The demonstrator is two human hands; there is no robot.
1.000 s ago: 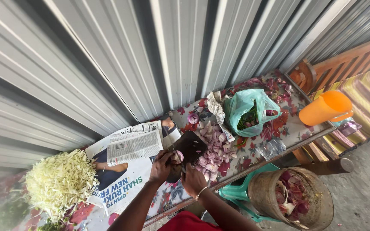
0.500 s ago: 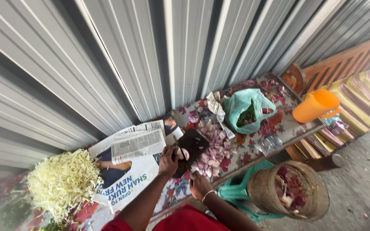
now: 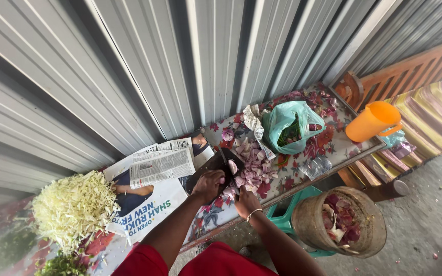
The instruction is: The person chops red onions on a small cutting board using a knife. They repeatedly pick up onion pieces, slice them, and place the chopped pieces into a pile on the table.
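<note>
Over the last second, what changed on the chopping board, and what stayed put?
The right hand, drawn back toward the table edge half a second ago, is at the cut onion pieces again. The left hand still presses on the dark chopping board. The shredded cabbage, newspaper, green bag, orange jug and basket kept their places.

A narrow table (image 3: pixel 333 148) covered in a red-flowered cloth is standing against the corrugated metal wall. Lying on it from left to right are a heap of shredded cabbage (image 3: pixel 72 207), spread newspaper (image 3: pixel 154 176), a dark cutting board (image 3: pixel 213 166), a pile of peeled onion pieces (image 3: pixel 254 166), a green plastic bag (image 3: pixel 290 125), a crumpled clear bag (image 3: pixel 315 166) and an orange jug (image 3: pixel 372 121).
</note>
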